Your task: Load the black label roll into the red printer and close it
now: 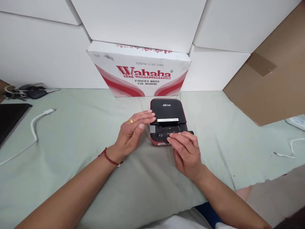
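Observation:
A small black and red device (168, 113) with a white label strip lies on the pale green cloth (78, 133) in the middle. My left hand (132, 132), with a gold ring and a red wrist cord, rests against the device's left side with its fingers stretched out. My right hand (186, 152) pinches a flat black panel (178, 135) at the device's near edge, thumb and fingers pressed on it. The compartment under the panel shows partly.
A white and red Wahaha water carton (140, 71) stands behind the device, among stacked white boxes. A brown cardboard box (274, 79) leans at the right. A white cable (35, 124), keys (26, 91) and a dark flat object (9, 117) lie left. Another cable (286, 152) lies right.

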Motion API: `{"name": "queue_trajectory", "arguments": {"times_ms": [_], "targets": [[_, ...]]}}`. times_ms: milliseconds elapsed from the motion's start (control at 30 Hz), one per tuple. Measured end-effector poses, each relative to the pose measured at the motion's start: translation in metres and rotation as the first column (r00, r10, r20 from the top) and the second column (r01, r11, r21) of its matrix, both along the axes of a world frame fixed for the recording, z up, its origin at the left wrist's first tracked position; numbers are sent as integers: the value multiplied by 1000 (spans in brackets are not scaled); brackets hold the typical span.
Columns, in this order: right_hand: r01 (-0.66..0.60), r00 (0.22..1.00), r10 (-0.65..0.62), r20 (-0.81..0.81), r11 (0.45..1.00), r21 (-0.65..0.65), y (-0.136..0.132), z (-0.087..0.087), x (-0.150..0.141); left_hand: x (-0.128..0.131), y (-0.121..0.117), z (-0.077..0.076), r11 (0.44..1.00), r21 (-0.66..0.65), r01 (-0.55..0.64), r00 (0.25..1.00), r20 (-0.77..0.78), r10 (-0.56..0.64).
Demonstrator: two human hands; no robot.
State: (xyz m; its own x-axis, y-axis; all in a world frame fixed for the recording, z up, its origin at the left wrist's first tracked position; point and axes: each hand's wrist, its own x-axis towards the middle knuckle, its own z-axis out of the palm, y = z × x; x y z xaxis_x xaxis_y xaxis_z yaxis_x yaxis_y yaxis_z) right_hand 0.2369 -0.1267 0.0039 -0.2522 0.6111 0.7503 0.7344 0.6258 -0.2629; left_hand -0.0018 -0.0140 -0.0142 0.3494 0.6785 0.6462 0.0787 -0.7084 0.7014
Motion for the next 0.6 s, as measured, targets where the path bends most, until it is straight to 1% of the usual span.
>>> {"name": "queue_trajectory", "arguments": {"times_ms": [67,133,267,333,400,467,533,600], "targets": [[3,1000,-3,-1,1000,-8,0,1,1,0,2,-4,996,89,3,1000,-18,-1],[10,1000,-10,0,1000,-9,1,1,1,1,4,-4,991,131,7,999,-34,-2],[8,1000,-8,2,1000,7,3,2,0,6,6,0,988,155,-9,999,-43,16],[5,1000,-5,5,1000,13,4,3,0,9,7,3,990,140,-29,999,-30,33],[1,1000,-1,7,1000,13,4,3,1,11,9,7,997,72,-26,1000,-15,27],[-5,1000,5,4,1000,5,3,3,2,12,13,14,999,-48,11,1000,8,-11],[-15,1000,15,-7,1000,-5,3,2,3,10,18,22,982,-178,68,997,53,-60],[-26,999,26,-21,1000,-9,2,2,3,9,23,31,955,-277,107,992,96,-84]]}}
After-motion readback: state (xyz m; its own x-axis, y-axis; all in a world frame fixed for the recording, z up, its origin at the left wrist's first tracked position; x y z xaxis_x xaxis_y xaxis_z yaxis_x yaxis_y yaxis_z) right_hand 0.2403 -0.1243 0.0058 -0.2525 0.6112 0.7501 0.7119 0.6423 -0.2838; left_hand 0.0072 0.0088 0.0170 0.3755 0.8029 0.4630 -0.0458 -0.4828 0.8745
